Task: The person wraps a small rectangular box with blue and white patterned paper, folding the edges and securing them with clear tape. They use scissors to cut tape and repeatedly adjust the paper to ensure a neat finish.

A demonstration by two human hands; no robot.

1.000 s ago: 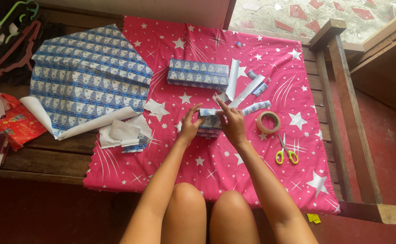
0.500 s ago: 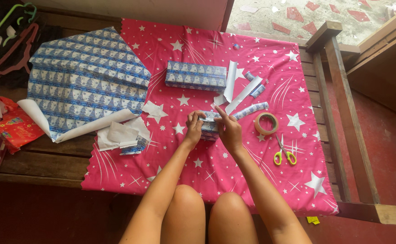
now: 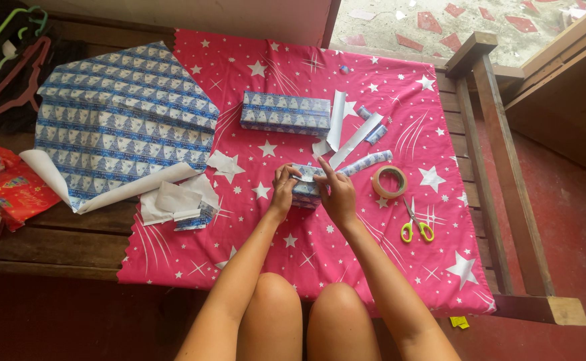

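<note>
A small box (image 3: 306, 189) partly wrapped in blue patterned paper lies on the pink star-printed sheet (image 3: 253, 241). My left hand (image 3: 284, 185) grips its left end, fingers curled over the top. My right hand (image 3: 335, 194) presses on its right side, with the index finger pointing down onto the paper fold. A larger box wrapped in the same blue paper (image 3: 285, 113) rests farther back. A roll of tape (image 3: 389, 181) sits just right of my right hand, and yellow-handled scissors (image 3: 414, 221) lie below the tape.
A large sheet of blue wrapping paper (image 3: 126, 120) spreads over the wooden bench at left, with paper scraps (image 3: 176, 200) beside it. White and blue offcut strips (image 3: 356, 137) lie behind the small box. Red packaging (image 3: 12, 190) and hangers (image 3: 5, 60) sit far left. A wooden rail (image 3: 507, 167) runs along the right.
Both hands stay on the small box; my right hand has shifted down onto its right side and the fingers have pressed the paper flatter. The view has tilted slightly.
</note>
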